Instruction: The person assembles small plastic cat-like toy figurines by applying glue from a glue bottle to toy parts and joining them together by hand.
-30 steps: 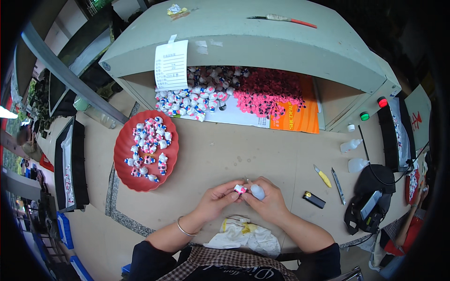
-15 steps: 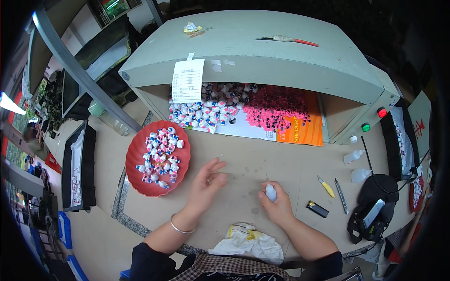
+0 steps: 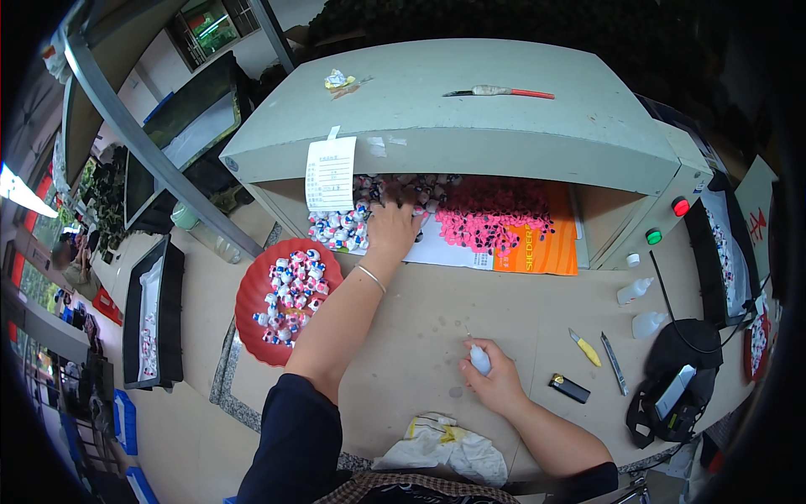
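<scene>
My left hand (image 3: 395,228) reaches under the grey-green box's top, its fingers among small white figurine pieces (image 3: 336,228) with pink and blue marks. The fingers look apart, though shadow and the pieces partly hide their tips. My right hand (image 3: 497,382) is closed around a small pale squeeze bottle (image 3: 480,360) with a thin needle tip, held just above the table. Beside my left forearm sits a red scalloped dish (image 3: 249,312) holding several blue, white and pink figurines (image 3: 290,281). Right of the white pile lies a heap of small pink pieces with dark dots (image 3: 478,227).
A yellow craft knife (image 3: 585,348), a slim metallic tool (image 3: 614,364), a black lighter (image 3: 569,388) and a black bag (image 3: 684,370) lie to the right. Two small bottles stand behind them. A stained white cloth (image 3: 441,449) lies at the near edge. A brush (image 3: 499,91) rests atop the box (image 3: 453,126).
My left hand has moved from over the table forward into the white pile beneath the box top. My right hand keeps the bottle in nearly the same place. The view has shifted slightly.
</scene>
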The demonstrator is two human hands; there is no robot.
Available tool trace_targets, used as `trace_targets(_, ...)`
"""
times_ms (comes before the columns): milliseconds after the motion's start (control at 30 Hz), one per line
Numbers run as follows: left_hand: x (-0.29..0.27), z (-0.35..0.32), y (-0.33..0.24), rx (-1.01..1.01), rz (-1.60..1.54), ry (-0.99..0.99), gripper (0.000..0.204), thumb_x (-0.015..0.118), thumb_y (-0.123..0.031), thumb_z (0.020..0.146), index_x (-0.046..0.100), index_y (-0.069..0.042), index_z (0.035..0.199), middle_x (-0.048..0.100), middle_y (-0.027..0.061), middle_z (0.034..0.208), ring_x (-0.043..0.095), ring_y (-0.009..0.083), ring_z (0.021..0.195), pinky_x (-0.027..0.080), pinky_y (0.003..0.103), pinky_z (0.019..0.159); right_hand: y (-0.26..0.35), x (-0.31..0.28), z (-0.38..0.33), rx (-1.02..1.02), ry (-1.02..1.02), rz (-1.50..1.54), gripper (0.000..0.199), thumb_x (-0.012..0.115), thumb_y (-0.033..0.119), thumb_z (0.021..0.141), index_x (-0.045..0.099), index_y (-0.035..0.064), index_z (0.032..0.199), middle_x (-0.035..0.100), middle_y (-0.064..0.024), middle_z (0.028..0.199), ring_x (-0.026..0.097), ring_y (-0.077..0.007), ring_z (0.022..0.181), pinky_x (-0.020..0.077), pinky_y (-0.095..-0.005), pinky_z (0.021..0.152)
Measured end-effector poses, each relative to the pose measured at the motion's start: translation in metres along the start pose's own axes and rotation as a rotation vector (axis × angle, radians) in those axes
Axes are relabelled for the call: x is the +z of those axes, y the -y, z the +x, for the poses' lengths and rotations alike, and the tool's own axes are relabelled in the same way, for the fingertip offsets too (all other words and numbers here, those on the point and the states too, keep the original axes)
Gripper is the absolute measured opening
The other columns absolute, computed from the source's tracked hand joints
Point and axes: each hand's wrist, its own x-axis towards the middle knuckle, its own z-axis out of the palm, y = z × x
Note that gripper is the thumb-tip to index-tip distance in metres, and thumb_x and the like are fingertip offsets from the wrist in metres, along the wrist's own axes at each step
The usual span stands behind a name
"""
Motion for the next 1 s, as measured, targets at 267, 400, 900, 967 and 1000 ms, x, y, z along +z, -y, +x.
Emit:
trace_targets(267,0.014,0.028,0.011,0.071,-0.327,-0.008,0.049,0.057,-0.015,0.068,0.043,-0.012,0.115,0.044,0.0212,0.108,0.058,0.0366,0.072,0.051,0.042,0.056,-0.002,-0.003,0.003,0.006,0.005,-0.075,0.032,0.060,0.020,0.078,0.048,0.0042,0.103,0.059,-0.0110,0.081,0.058,-0.0176,0.069,0.0461,-0.0283,0.063)
trace_targets(400,0.011,0.033,0.020,0.070,-0.460,-0.044,0.045,0.057,-0.009,0.067,0.046,-0.011,0.110,0.046,0.0198,0.104,0.057,0.0351,0.070,0.050,0.040,0.057,-0.004,-0.003,0.003,-0.006,0.007,-0.076,0.032,0.061,0.019,0.078,0.049,0.0045,0.103,0.059,-0.0106,0.080,0.058,-0.0170,0.069,0.0461,-0.0284,0.063)
trace_targets(900,-0.102,-0.109,-0.044,0.207,-0.987,0.324,0.034,0.059,-0.014,0.074,0.049,-0.010,0.106,0.045,0.0128,0.093,0.056,0.0290,0.077,0.048,0.036,0.062,0.015,-0.012,0.001,0.136,-0.107,0.283,0.024,0.057,0.012,0.081,0.048,0.0042,0.102,0.053,-0.0014,0.072,0.049,-0.0068,0.052,0.0413,-0.0203,0.045)
trace_targets(967,-0.114,-0.129,-0.056,0.254,-0.901,0.366,0.034,0.060,-0.014,0.073,0.049,-0.011,0.105,0.046,0.0116,0.096,0.057,0.0286,0.074,0.049,0.035,0.060,0.018,-0.016,0.001,0.128,-0.137,0.281,0.026,0.058,0.014,0.081,0.048,0.0045,0.102,0.053,-0.0004,0.071,0.050,-0.0063,0.053,0.0414,-0.0199,0.046)
trace_targets(1000,-0.117,-0.134,-0.059,0.302,-0.810,0.408,0.034,0.061,-0.015,0.072,0.050,-0.011,0.104,0.046,0.0105,0.100,0.057,0.0282,0.071,0.050,0.035,0.059,0.020,-0.019,0.003,0.109,-0.166,0.279,0.025,0.058,0.014,0.081,0.048,0.0046,0.102,0.052,-0.0001,0.070,0.049,-0.0062,0.052,0.0414,-0.0197,0.046)
